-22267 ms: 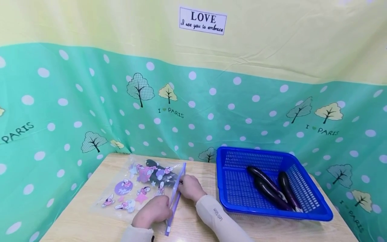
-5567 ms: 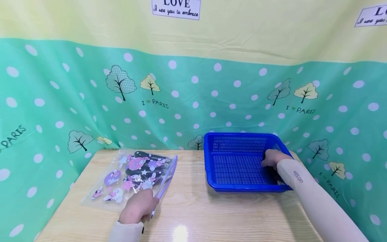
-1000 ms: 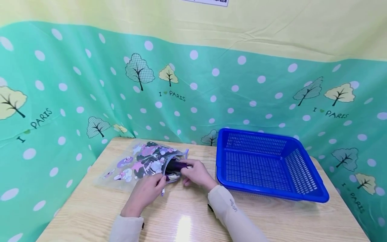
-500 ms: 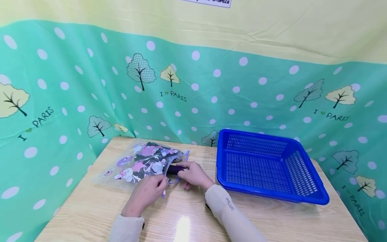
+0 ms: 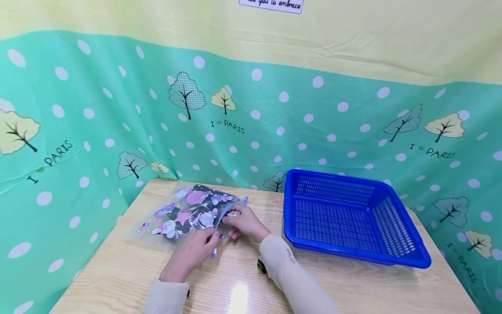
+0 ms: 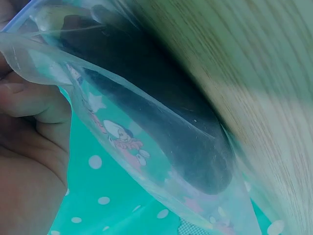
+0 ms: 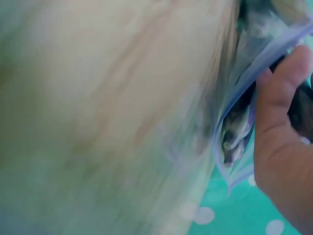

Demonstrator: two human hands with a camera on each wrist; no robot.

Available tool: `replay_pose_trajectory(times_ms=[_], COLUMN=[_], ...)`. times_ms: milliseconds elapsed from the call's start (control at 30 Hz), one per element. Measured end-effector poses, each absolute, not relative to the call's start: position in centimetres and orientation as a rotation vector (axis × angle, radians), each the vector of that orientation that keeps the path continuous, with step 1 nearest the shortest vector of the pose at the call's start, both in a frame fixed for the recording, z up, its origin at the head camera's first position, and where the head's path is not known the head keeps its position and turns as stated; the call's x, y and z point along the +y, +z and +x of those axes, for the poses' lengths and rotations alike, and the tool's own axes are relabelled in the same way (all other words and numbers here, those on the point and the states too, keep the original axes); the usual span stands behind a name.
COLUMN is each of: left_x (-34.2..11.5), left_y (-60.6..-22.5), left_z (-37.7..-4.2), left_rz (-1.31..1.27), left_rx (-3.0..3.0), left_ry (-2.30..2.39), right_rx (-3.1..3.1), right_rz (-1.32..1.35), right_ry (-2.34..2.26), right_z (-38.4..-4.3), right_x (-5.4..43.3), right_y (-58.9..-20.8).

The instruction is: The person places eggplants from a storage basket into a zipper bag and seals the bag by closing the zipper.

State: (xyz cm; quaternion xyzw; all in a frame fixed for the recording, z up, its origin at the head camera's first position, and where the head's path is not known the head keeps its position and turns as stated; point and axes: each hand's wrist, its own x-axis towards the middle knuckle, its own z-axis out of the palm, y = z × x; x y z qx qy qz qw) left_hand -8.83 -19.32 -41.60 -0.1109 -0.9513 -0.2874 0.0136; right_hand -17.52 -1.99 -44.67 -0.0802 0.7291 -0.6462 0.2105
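Observation:
On the table's left lies a clear zip bag (image 5: 182,217) with pink cartoon prints and a purple zip edge, its mouth facing right. Several dark eggplants (image 6: 142,73) fill it and show through the plastic. My left hand (image 5: 192,250) pinches the near side of the bag's mouth. At the opening, my right hand (image 5: 248,221) holds an eggplant by its stem end, with fingertips inside the rim. In the right wrist view, the thumb (image 7: 276,98) reaches past the purple edge, beside the pale stem ends of other eggplants; the far fingers are mostly out of frame.
A blue plastic basket (image 5: 354,252) with perforated walls stands right of my right hand, nothing in it. The wooden table (image 5: 129,279) reaches back to a green dotted curtain (image 5: 266,139).
Earlier, eggplants lay in the basket; now they are in the bag. Over the last second, my right hand has pushed an eggplant leftward, deeper into the bag, while my left hand kept its pinch.

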Motion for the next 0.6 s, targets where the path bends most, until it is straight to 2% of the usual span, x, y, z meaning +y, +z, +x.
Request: replay_pose_trajectory(times_ms=[200, 600], left_x=[-19.3, -19.2], left_y=[-41.6, -41.9], left_z=[-8.8, -8.9], left_rz=[-0.355, -0.349], left_rx=[-2.945, -2.955], left_ry=[-0.877, -0.881], right_rx=[2.014, 2.671], right_rz=[-0.307, -0.557], right_ry=[-1.746, -1.251], right_z=[-17.9, -18.5], right_x=[-1.7, -4.0], right_y=[-45.3, -45.5])
